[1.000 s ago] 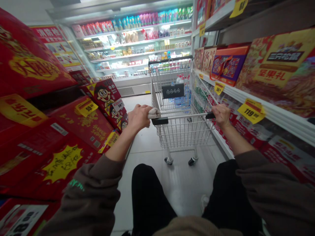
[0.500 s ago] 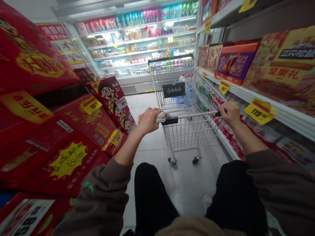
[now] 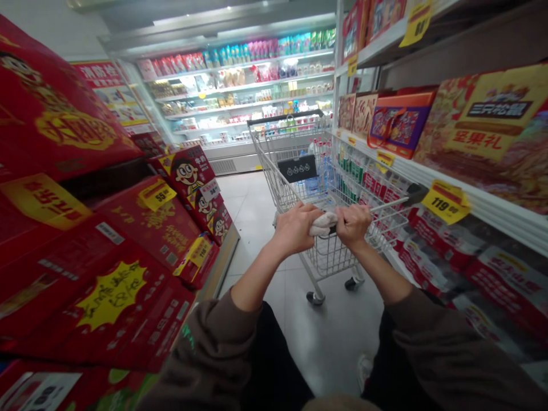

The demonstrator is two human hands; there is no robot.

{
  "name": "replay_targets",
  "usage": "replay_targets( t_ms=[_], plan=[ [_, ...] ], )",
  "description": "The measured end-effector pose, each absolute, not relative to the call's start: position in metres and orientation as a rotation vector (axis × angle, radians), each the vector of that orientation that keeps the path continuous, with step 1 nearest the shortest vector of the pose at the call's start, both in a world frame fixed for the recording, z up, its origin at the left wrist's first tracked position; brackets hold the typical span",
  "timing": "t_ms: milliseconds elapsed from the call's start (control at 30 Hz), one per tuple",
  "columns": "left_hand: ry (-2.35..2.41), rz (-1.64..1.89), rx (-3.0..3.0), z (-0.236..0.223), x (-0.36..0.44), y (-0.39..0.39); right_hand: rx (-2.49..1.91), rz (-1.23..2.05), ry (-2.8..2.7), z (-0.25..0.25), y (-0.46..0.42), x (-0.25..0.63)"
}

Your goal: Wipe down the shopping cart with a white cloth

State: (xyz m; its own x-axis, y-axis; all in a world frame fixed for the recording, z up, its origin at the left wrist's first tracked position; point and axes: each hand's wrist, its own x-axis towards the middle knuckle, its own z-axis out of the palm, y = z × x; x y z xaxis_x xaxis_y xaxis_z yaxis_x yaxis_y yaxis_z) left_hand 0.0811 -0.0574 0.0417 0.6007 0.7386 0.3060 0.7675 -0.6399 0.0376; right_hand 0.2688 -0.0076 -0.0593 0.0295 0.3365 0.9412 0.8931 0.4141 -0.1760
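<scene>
A wire shopping cart [image 3: 295, 188] stands in the aisle ahead of me, with bottles in its basket. My left hand [image 3: 295, 228] is closed round the left part of the cart handle, with a white cloth [image 3: 323, 222] pressed under its fingers. My right hand [image 3: 353, 225] is closed on the handle right next to the cloth, close to my left hand. The handle's black right end [image 3: 413, 196] sticks out free toward the shelf.
Red gift boxes [image 3: 128, 240] with yellow price tags are stacked along the left. Shelves on the right hold boxed goods and a yellow 119 price tag [image 3: 445, 201]. A lit refrigerated display [image 3: 244, 85] closes the aisle's far end. Grey floor tiles [image 3: 252, 205] run ahead.
My right hand slid left along the handle from its right end to beside my left hand. The cart swung, its front now angled left, and the view shifted right.
</scene>
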Motion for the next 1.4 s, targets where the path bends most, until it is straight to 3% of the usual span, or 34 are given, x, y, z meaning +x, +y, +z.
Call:
replay_targets(
  t_ms=[267, 767, 1000, 1400],
  plan=[
    [-1.161, -0.525, -2.901, 0.043, 0.100, -0.054, -1.089, -0.611, -1.539, -0.060, -0.025, 0.313],
    [-1.175, -0.328, -2.998, 0.058, 0.082, -0.051, -1.068, -0.490, -1.596, -0.055, -0.047, 0.299],
    [-1.603, -0.551, -2.549, 0.047, 0.054, -0.011, -1.060, -0.443, -1.610, -0.057, -0.045, 0.306],
    [-1.228, -0.536, -2.711, 0.034, 0.102, -0.069, -1.052, -0.343, -1.664, -0.058, -0.030, 0.331]
  ],
)
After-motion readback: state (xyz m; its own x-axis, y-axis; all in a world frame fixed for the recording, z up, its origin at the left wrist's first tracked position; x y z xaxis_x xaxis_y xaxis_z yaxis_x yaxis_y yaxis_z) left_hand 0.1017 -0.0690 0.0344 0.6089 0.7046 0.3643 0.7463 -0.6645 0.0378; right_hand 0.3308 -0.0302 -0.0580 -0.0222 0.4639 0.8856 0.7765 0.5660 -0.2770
